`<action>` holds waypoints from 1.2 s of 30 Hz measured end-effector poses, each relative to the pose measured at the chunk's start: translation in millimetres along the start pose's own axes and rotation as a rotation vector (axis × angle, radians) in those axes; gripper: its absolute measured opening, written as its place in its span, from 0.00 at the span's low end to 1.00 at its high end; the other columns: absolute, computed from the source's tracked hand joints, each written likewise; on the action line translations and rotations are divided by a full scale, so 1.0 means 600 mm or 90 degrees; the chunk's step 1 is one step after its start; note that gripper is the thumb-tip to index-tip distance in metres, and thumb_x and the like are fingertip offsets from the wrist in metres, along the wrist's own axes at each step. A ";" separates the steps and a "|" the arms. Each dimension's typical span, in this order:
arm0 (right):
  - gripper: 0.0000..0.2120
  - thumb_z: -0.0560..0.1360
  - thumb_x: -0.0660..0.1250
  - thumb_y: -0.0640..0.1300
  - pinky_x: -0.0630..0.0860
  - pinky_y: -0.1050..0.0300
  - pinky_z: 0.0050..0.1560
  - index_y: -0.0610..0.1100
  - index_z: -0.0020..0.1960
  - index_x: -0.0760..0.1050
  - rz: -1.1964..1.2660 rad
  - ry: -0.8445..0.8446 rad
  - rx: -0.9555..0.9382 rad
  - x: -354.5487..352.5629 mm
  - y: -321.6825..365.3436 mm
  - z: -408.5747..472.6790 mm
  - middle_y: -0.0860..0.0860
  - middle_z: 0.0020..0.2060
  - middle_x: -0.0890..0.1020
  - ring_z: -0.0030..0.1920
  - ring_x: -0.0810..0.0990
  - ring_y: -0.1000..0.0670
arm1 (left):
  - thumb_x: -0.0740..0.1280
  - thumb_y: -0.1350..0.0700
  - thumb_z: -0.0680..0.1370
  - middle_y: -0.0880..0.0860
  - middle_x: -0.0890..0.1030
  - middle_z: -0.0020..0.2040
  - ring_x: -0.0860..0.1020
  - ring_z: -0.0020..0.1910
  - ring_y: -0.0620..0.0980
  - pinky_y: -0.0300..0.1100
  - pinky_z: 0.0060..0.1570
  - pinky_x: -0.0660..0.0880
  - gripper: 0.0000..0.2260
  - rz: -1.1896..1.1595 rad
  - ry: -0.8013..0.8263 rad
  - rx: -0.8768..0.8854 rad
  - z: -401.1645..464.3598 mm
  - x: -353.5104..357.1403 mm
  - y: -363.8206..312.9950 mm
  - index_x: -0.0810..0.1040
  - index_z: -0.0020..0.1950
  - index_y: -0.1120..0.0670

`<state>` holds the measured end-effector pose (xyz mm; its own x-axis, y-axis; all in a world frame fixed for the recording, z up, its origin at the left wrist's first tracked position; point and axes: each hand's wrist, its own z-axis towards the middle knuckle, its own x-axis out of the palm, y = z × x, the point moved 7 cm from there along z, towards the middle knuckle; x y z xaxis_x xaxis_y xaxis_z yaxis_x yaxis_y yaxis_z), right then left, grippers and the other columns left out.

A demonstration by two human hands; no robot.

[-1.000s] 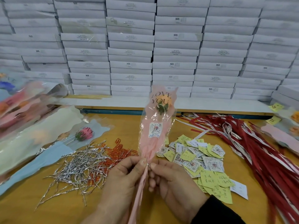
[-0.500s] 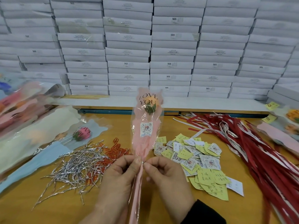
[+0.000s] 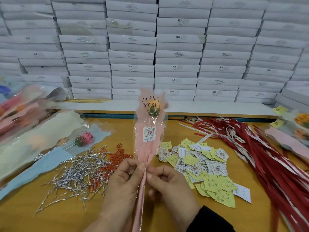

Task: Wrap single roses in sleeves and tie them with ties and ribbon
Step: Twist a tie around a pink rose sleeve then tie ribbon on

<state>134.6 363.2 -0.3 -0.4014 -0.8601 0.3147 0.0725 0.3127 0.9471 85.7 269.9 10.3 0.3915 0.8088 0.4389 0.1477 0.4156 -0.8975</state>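
Observation:
I hold an orange rose (image 3: 153, 107) upright in a pink sleeve (image 3: 148, 139) printed "LOVE YOU", with a small sticker on its front. My left hand (image 3: 123, 186) and my right hand (image 3: 168, 186) both pinch the sleeve's gathered neck, where a thin silver tie (image 3: 145, 168) shows between the fingertips. The pink tail of the sleeve runs down between my wrists. A heap of silver ties (image 3: 82, 171) lies on the table to the left, and red ribbons (image 3: 260, 148) are spread at the right.
Orange clips (image 3: 119, 155) lie beside the silver ties. Yellow and white paper tags (image 3: 200, 164) are piled right of my hands. Sleeves and a pink rose (image 3: 85, 138) lie at left, more wrapped roses (image 3: 301, 124) at far right. White boxes (image 3: 167, 52) are stacked along the back.
The sleeved rose has shifted slightly left and stands more upright. Both hands stay at the neck, fingers working the tie there.

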 end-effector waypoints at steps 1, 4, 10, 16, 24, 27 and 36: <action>0.06 0.71 0.70 0.33 0.70 0.65 0.26 0.40 0.37 0.76 -0.056 -0.005 -0.034 -0.003 0.009 -0.001 0.49 0.28 0.78 0.24 0.72 0.56 | 0.67 0.60 0.67 0.65 0.76 0.38 0.74 0.28 0.55 0.43 0.24 0.76 0.02 0.012 -0.005 0.012 0.001 -0.001 -0.002 0.78 0.36 0.57; 0.07 0.71 0.69 0.32 0.71 0.68 0.31 0.43 0.41 0.78 -0.094 0.021 -0.069 0.005 0.025 -0.008 0.55 0.29 0.79 0.29 0.75 0.60 | 0.68 0.59 0.66 0.62 0.79 0.36 0.76 0.36 0.59 0.52 0.38 0.78 0.04 0.026 -0.011 0.038 0.002 -0.004 -0.006 0.80 0.32 0.53; 0.16 0.76 0.64 0.50 0.67 0.74 0.30 0.51 0.30 0.78 -0.156 0.053 -0.126 0.006 0.044 -0.009 0.60 0.24 0.75 0.28 0.73 0.63 | 0.68 0.59 0.67 0.59 0.80 0.31 0.78 0.28 0.51 0.42 0.29 0.79 0.04 0.077 -0.011 0.024 0.001 -0.008 -0.001 0.80 0.32 0.57; 0.16 0.76 0.65 0.43 0.68 0.69 0.29 0.48 0.30 0.77 -0.138 0.072 -0.139 -0.009 0.048 0.001 0.52 0.22 0.73 0.23 0.71 0.57 | 0.69 0.58 0.64 0.59 0.79 0.28 0.74 0.21 0.46 0.34 0.20 0.72 0.07 0.101 0.033 -0.073 -0.009 0.011 0.018 0.79 0.34 0.63; 0.16 0.76 0.66 0.39 0.69 0.65 0.28 0.44 0.29 0.74 -0.173 0.032 -0.119 -0.025 0.045 0.003 0.52 0.20 0.72 0.22 0.70 0.55 | 0.66 0.66 0.66 0.62 0.78 0.29 0.76 0.24 0.50 0.38 0.24 0.76 0.07 0.073 0.114 -0.120 -0.016 0.028 0.028 0.82 0.30 0.64; 0.13 0.77 0.64 0.40 0.69 0.67 0.29 0.42 0.33 0.75 -0.273 0.057 -0.129 -0.018 0.056 -0.005 0.55 0.21 0.74 0.23 0.71 0.59 | 0.66 0.69 0.69 0.62 0.78 0.29 0.76 0.23 0.50 0.37 0.23 0.75 0.09 0.076 0.108 -0.132 -0.014 0.024 0.033 0.81 0.30 0.64; 0.06 0.75 0.66 0.44 0.72 0.60 0.38 0.46 0.39 0.76 -0.638 -0.294 -0.200 -0.196 0.183 -0.007 0.53 0.35 0.78 0.37 0.75 0.55 | 0.66 0.68 0.68 0.63 0.79 0.29 0.80 0.27 0.57 0.40 0.23 0.76 0.04 0.056 0.043 -0.108 -0.002 0.004 0.030 0.78 0.41 0.68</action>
<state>193.8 497.0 66.7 -0.6994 -0.4151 -0.5819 -0.2702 -0.6002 0.7528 90.4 278.7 -4.8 0.4692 0.8067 0.3594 0.2582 0.2638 -0.9294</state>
